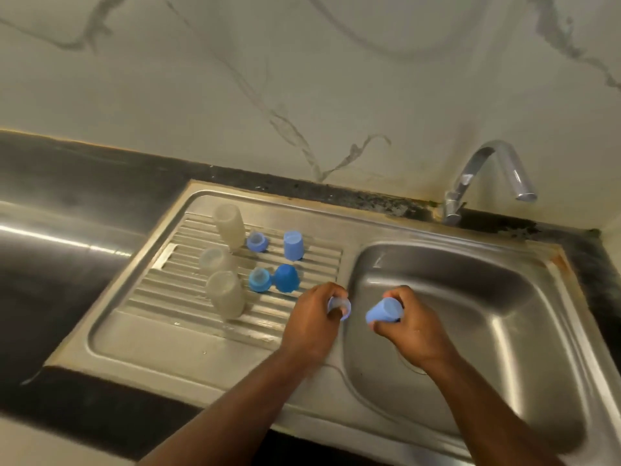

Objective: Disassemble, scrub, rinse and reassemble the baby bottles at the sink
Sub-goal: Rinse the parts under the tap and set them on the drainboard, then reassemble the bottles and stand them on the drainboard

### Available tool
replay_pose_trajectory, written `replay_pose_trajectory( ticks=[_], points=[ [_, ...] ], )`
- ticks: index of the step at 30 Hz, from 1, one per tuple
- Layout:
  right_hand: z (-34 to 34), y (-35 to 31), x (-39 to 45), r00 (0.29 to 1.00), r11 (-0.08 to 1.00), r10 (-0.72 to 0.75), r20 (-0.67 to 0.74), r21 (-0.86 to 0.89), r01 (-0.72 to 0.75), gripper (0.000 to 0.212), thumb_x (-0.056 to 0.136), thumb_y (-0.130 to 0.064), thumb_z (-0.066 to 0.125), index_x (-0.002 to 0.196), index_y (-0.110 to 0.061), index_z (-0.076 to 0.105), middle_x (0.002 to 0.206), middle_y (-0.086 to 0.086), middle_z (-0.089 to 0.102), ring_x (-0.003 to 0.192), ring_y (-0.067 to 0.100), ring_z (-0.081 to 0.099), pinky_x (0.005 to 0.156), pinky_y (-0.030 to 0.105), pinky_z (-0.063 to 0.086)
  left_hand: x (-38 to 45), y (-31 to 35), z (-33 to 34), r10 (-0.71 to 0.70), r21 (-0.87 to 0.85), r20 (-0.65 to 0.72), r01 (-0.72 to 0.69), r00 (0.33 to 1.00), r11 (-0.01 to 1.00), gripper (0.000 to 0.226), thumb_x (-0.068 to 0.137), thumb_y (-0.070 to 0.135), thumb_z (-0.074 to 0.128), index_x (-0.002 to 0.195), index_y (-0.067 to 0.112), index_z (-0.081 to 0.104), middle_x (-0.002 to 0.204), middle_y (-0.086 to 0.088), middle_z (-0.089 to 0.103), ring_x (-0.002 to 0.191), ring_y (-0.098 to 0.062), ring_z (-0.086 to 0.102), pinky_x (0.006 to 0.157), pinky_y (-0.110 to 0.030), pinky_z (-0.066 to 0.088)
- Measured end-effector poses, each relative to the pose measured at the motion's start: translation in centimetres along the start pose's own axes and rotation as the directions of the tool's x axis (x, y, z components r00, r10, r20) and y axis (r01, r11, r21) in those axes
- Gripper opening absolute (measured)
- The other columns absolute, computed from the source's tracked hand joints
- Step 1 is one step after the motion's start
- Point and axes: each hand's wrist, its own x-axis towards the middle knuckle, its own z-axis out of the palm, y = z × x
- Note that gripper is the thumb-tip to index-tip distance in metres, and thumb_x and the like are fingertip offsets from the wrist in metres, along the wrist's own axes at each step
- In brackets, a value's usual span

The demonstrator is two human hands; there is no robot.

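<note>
Three clear bottle bodies stand mouth-down on the ribbed drainboard (174,334): one at the back (230,227), one in the middle (215,260), one in front (225,294). Beside them sit a pale blue nipple ring (257,242), a pale blue cap (293,244), a brighter blue nipple ring (259,279) and a dark blue cap (286,278). My left hand (314,317) grips a pale blue ring (340,307) at the basin's left rim. My right hand (408,326) holds a pale blue cap (384,310) over the basin.
The steel sink basin (477,297) lies to the right, with a chrome tap (487,178) at the back, not running as far as I can see. Dark counter (67,183) surrounds the sink, and a marble-patterned wall rises behind.
</note>
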Motion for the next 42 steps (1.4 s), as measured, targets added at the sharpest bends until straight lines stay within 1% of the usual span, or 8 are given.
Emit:
replay_pose_trajectory(
  ticks=[6, 13, 20, 24, 30, 33, 36, 42],
  points=[
    [6.8, -6.5, 0.3, 0.958, 0.975, -0.220, 0.186, 0.086, 0.207, 0.059, 0.073, -0.017, 0.082, 0.126, -0.023, 0.056, 0.117, -0.006, 0.055, 0.107, 0.011, 0.056, 0.089, 0.020, 0.043, -3.2, -2.8, -5.9, -0.239, -0.011, -0.221, 0.243, 0.946, 0.970, 0.018, 0.086, 0.013, 0.070, 0.087, 0.030, 0.067, 0.083, 0.017, 0.069, 0.082, 0.008, 0.062, 0.064, -0.009, 0.041],
    [10.1, -9.5, 0.2, 0.957, 0.986, -0.159, 0.242, -0.014, 0.167, 0.047, 0.078, -0.027, 0.079, 0.119, -0.024, 0.054, 0.117, -0.005, 0.055, 0.099, 0.011, 0.054, 0.078, 0.024, 0.039, -4.5, -3.7, -8.0, -0.274, 0.094, -0.173, 0.293, 0.946, 0.951, 0.011, 0.086, 0.023, 0.066, 0.088, 0.034, 0.064, 0.087, 0.016, 0.067, 0.080, 0.002, 0.060, 0.073, -0.033, 0.054],
    [10.2, -10.6, -0.7, 0.964, 0.990, -0.057, 0.259, -0.107, 0.087, 0.077, 0.072, -0.036, 0.079, 0.141, -0.027, 0.045, 0.136, -0.007, 0.043, 0.121, 0.012, 0.050, 0.099, 0.032, 0.046, -5.2, -3.9, -10.8, -0.092, 0.251, 0.046, 0.078, 0.995, 0.965, 0.056, 0.101, 0.018, 0.056, 0.154, 0.030, 0.041, 0.152, 0.005, 0.051, 0.136, -0.014, 0.050, 0.106, -0.022, 0.037],
    [10.1, -12.8, -0.6, 0.998, 0.993, -0.035, 0.055, -0.114, 0.041, 0.051, 0.082, -0.011, 0.062, 0.130, -0.027, 0.058, 0.125, -0.007, 0.055, 0.107, 0.008, 0.056, 0.086, 0.024, 0.043, -4.7, -2.7, -13.7, 0.059, 0.237, 0.106, -0.083, 0.993, 0.968, 0.045, 0.101, 0.015, 0.055, 0.145, 0.024, 0.053, 0.133, -0.001, 0.066, 0.119, -0.017, 0.061, 0.096, -0.022, 0.044],
    [10.4, -17.6, -0.7, 0.995, 0.995, -0.011, -0.100, -0.100, 0.000, 0.026, 0.094, -0.017, 0.054, 0.111, -0.024, 0.072, 0.109, -0.006, 0.072, 0.097, 0.012, 0.064, 0.084, 0.029, 0.051, -1.6, -1.7, -17.9, 0.298, 0.190, 0.021, -0.297, 0.954, 0.936, 0.024, 0.094, 0.009, 0.058, 0.111, 0.021, 0.070, 0.096, 0.004, 0.072, 0.085, -0.012, 0.063, 0.074, -0.032, 0.050],
    [10.7, -19.1, 0.5, 0.999, 0.990, 0.025, -0.039, -0.136, -0.030, 0.019, 0.091, -0.032, 0.061, 0.107, -0.031, 0.071, 0.100, -0.008, 0.072, 0.091, 0.012, 0.064, 0.082, 0.032, 0.052, 1.3, -1.8, -20.2, 0.371, 0.340, 0.027, -0.357, 0.928, 0.870, 0.038, 0.091, 0.011, 0.059, 0.125, 0.029, 0.064, 0.105, 0.004, 0.073, 0.096, -0.020, 0.064, 0.075, -0.038, 0.054],
    [11.5, -19.5, 2.5, 0.978, 0.942, 0.142, 0.155, -0.325, -0.085, 0.031, 0.081, -0.043, 0.065, 0.107, -0.027, 0.071, 0.104, -0.005, 0.072, 0.095, 0.017, 0.065, 0.088, 0.040, 0.055, 4.9, -2.7, -22.3, 0.306, 0.510, 0.082, -0.303, 0.949, 0.805, 0.055, 0.090, 0.016, 0.064, 0.141, 0.034, 0.054, 0.133, 0.005, 0.066, 0.125, -0.023, 0.054, 0.100, -0.042, 0.049],
    [12.6, -21.5, 9.3, 0.999, 0.963, 0.039, 0.031, -0.269, -0.029, 0.026, 0.090, -0.021, 0.064, 0.115, -0.020, 0.070, 0.108, 0.005, 0.072, 0.101, 0.024, 0.066, 0.088, 0.037, 0.055, 11.3, -5.4, -24.2, 0.111, 0.496, 0.041, -0.117, 0.993, 0.861, 0.059, 0.091, 0.021, 0.073, 0.145, 0.022, 0.051, 0.146, -0.004, 0.055, 0.132, -0.025, 0.052, 0.106, -0.039, 0.047]
  ],
)
